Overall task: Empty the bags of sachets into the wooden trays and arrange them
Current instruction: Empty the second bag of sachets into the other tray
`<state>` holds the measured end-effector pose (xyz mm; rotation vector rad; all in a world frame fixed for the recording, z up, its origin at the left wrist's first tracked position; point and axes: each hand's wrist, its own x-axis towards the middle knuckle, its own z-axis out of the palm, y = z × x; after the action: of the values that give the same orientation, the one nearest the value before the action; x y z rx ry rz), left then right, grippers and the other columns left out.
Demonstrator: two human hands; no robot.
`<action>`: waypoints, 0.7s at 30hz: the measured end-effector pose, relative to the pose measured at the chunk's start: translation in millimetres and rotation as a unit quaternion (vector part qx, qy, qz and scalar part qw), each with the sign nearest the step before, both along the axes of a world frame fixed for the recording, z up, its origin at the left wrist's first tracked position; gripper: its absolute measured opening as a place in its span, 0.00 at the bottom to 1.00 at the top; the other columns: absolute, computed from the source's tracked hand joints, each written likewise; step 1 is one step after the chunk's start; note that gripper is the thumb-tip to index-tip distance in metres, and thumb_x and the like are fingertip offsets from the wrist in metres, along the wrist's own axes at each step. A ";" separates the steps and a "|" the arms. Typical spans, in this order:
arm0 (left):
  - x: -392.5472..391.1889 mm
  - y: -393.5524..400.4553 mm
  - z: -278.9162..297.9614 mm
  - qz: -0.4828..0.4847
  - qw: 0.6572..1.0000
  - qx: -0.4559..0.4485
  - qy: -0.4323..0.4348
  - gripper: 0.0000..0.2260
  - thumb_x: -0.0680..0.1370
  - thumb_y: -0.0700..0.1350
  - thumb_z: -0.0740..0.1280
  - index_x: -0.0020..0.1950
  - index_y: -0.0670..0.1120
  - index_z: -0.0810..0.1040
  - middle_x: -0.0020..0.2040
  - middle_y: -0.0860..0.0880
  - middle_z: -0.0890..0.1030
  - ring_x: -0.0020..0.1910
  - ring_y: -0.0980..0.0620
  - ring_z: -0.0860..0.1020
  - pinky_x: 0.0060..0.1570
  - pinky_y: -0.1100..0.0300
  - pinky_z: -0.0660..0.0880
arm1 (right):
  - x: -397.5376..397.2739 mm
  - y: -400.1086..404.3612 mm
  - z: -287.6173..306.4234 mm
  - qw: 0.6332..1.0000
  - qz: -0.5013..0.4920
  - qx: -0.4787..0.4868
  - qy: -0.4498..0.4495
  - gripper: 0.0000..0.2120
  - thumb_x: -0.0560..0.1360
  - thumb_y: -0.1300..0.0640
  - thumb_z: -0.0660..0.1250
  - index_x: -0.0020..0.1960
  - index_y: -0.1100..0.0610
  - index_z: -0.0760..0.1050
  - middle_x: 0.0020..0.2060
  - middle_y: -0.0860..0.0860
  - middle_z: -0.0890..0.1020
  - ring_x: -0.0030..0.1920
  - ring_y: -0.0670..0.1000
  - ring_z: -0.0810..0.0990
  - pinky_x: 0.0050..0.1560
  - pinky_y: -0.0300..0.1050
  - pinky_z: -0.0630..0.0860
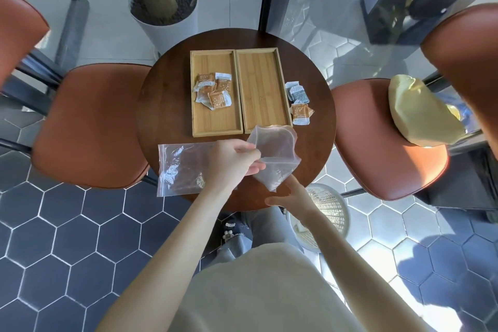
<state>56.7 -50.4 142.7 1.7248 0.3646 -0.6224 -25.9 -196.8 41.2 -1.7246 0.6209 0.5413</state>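
Two wooden trays stand side by side on a round dark table (161, 94). The left tray (215, 127) holds several orange and white sachets (214, 90) in a loose heap. The right tray (262, 83) has nothing in it. A few more sachets (298, 101), blue-grey and orange, lie on the table right of it. My left hand (233, 162) pinches a clear zip bag (277, 153) held above the table's near edge; the bag looks empty. My right hand (293, 198) is open just below the bag's bottom corner. A second clear bag (180, 167) lies flat at the near left.
Orange-brown chairs stand left (89, 127) and right (382, 140) of the table; a yellow cloth bag (420, 113) sits on the right one. A white plastic basket (327, 215) is on the floor near my right arm. A potted trunk (161, 3) stands behind the table.
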 end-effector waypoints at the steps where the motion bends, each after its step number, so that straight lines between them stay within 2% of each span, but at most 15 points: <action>1: 0.7 0.6 4.2 -0.004 1.000 -0.019 0.006 0.09 0.72 0.35 0.69 0.51 0.38 0.81 0.36 0.44 0.84 0.33 0.53 0.84 0.35 0.63 0.81 | 3.3 2.8 0.7 1.000 -0.017 0.002 -0.004 0.30 0.64 0.67 0.74 0.63 0.53 0.69 0.50 0.43 0.77 0.50 0.43 0.75 0.43 0.30 0.70; 2: 1.3 2.3 8.3 -0.012 0.999 -0.031 0.008 0.08 0.72 0.36 0.69 0.50 0.38 0.81 0.36 0.43 0.84 0.33 0.52 0.84 0.35 0.63 0.81 | 6.4 4.9 0.9 0.999 -0.044 0.005 -0.010 0.26 0.65 0.66 0.74 0.60 0.54 0.71 0.46 0.44 0.78 0.46 0.43 0.76 0.39 0.29 0.71; 4: 3.5 7.7 14.6 -0.026 0.999 -0.046 0.008 0.06 0.72 0.36 0.70 0.49 0.39 0.81 0.35 0.44 0.84 0.34 0.51 0.84 0.35 0.62 0.81 | 13.0 7.3 -0.8 0.995 -0.096 0.004 -0.026 0.15 0.66 0.65 0.73 0.51 0.58 0.76 0.38 0.47 0.80 0.39 0.47 0.77 0.38 0.34 0.72; 6: 8.6 14.1 18.6 -0.028 0.997 -0.072 0.010 0.05 0.72 0.37 0.70 0.47 0.39 0.82 0.35 0.44 0.84 0.35 0.50 0.84 0.36 0.62 0.81 | 19.6 7.8 1.0 0.992 -0.114 -0.007 -0.043 0.06 0.68 0.63 0.72 0.42 0.58 0.77 0.32 0.48 0.78 0.34 0.48 0.75 0.36 0.39 0.71; 8: 17.3 18.9 19.8 -0.014 0.992 -0.124 0.016 0.05 0.72 0.38 0.70 0.47 0.39 0.82 0.35 0.45 0.85 0.36 0.49 0.84 0.36 0.62 0.81 | 25.3 6.6 3.6 0.992 -0.110 -0.022 -0.056 0.04 0.69 0.61 0.71 0.38 0.57 0.76 0.30 0.48 0.77 0.32 0.48 0.72 0.36 0.42 0.69; 11: 32.5 22.7 1.0 0.046 0.985 -0.160 0.043 0.08 0.75 0.42 0.67 0.50 0.40 0.80 0.36 0.45 0.85 0.36 0.48 0.84 0.40 0.59 0.82 | 32.0 1.2 6.7 0.992 -0.111 -0.013 -0.063 0.02 0.70 0.62 0.71 0.41 0.57 0.79 0.33 0.52 0.80 0.34 0.50 0.75 0.38 0.45 0.71; 13: 38.8 23.1 -24.7 0.050 0.993 -0.093 0.055 0.12 0.76 0.41 0.64 0.58 0.39 0.77 0.44 0.44 0.84 0.43 0.49 0.83 0.49 0.56 0.80 | 37.8 -4.4 9.4 0.993 -0.101 0.014 -0.062 0.08 0.70 0.63 0.71 0.48 0.56 0.81 0.41 0.57 0.84 0.38 0.52 0.79 0.42 0.48 0.74; 15: 40.4 23.7 -50.7 -0.060 0.997 0.024 0.051 0.21 0.74 0.39 0.63 0.68 0.42 0.69 0.61 0.44 0.77 0.59 0.48 0.76 0.62 0.51 0.71 | 46.1 -12.1 14.1 0.995 -0.074 0.046 -0.050 0.13 0.70 0.65 0.70 0.54 0.56 0.80 0.44 0.57 0.84 0.41 0.52 0.81 0.45 0.46 0.77; 16: 39.6 22.7 -60.6 -0.118 0.990 0.057 0.060 0.25 0.73 0.39 0.64 0.71 0.44 0.66 0.67 0.46 0.72 0.65 0.48 0.71 0.65 0.50 0.67 | 50.8 -16.1 16.8 0.996 -0.052 0.062 -0.040 0.15 0.70 0.66 0.70 0.55 0.56 0.79 0.44 0.55 0.84 0.40 0.50 0.82 0.44 0.44 0.78; 18: 38.5 18.9 -72.3 -0.184 0.976 0.053 0.101 0.27 0.73 0.40 0.64 0.71 0.49 0.64 0.67 0.50 0.70 0.68 0.49 0.67 0.65 0.50 0.64 | 60.8 -24.2 18.8 0.995 -0.008 0.100 -0.014 0.15 0.70 0.66 0.70 0.55 0.55 0.80 0.41 0.50 0.84 0.39 0.47 0.82 0.43 0.41 0.79; 21: 43.7 14.7 -83.6 -0.187 0.969 -0.035 0.154 0.19 0.75 0.40 0.65 0.65 0.47 0.72 0.60 0.50 0.78 0.62 0.51 0.74 0.64 0.54 0.69 | 77.6 -36.2 16.4 0.989 0.020 0.143 0.016 0.14 0.70 0.66 0.70 0.52 0.52 0.81 0.43 0.53 0.84 0.44 0.54 0.83 0.47 0.48 0.79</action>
<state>100.4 -35.7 59.1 1.6417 0.2279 -1.1732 51.7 -233.0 57.6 -1.4623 0.5055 0.6556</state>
